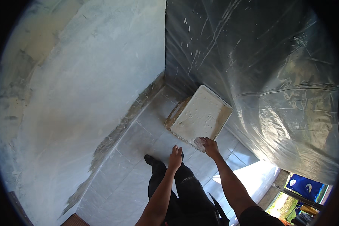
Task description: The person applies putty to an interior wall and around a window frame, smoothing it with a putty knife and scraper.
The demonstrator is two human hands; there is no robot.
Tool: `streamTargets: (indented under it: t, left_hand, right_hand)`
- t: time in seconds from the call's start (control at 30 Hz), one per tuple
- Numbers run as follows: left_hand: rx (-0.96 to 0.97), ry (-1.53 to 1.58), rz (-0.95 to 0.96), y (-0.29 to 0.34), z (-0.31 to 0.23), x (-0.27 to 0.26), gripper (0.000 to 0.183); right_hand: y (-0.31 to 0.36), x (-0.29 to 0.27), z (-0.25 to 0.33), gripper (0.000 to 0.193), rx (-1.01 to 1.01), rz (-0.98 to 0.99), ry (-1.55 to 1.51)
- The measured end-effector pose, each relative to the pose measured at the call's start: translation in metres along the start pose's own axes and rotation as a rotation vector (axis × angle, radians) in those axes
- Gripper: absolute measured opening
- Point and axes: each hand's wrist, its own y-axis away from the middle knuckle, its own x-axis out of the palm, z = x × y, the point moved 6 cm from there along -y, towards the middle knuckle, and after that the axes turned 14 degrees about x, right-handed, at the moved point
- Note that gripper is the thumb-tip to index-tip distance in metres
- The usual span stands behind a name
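My right hand is closed on a pale, translucent piece, whose exact kind I cannot make out. It is at the near corner of a rectangular tub with a whitish, wet-looking mix inside. Lower and to the left, my left hand hovers above the floor with its fingers loosely apart, holding nothing. The tub's outer side is brownish and smeared with white.
On the left rises a wall coated whitish, with a rough grey strip along its foot. Dark plastic sheeting, splashed white, hangs at the right. Grey tiles cover the floor. A blue cloth shows at lower right.
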Motion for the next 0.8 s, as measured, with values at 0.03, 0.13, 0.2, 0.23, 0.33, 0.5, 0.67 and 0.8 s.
streamTargets:
  t: [0.03,0.13,0.2,0.23,0.33,0.5,0.67,0.8]
  left_hand:
    - [-0.049,0.037,0.003,-0.007,0.014,0.008,0.058]
    - [-0.147,0.375,0.005,-0.022,0.055,0.035,0.066]
    - [-0.252,0.757,-0.015,-0.027,0.052,0.061,0.078]
    - [-0.262,0.756,-0.016,-0.033,0.057,0.064,0.078]
    - [-0.274,0.786,-0.047,-0.041,0.062,0.065,0.079]
    - [-0.273,0.893,-0.075,-0.042,0.054,0.059,0.082]
    - [-0.243,0.888,-0.078,-0.039,0.057,0.055,0.083]
    - [-0.273,0.883,-0.058,-0.041,0.051,0.06,0.085]
  right_hand:
    - [-0.005,0.006,-0.001,0.034,0.022,0.015,0.006]
    - [-0.017,0.029,0.014,0.032,-0.09,0.065,-0.013]
    - [-0.024,0.031,0.007,0.032,-0.097,0.039,-0.078]
    - [-0.027,0.035,0.011,0.032,-0.09,0.046,-0.078]
    - [-0.029,0.043,0.023,0.032,-0.104,-0.014,-0.048]
    - [-0.034,0.05,0.028,0.034,-0.08,0.035,-0.064]
    - [-0.043,0.056,0.022,0.035,-0.07,0.095,-0.028]
    - [-0.053,0.055,0.012,0.038,-0.079,0.049,-0.028]
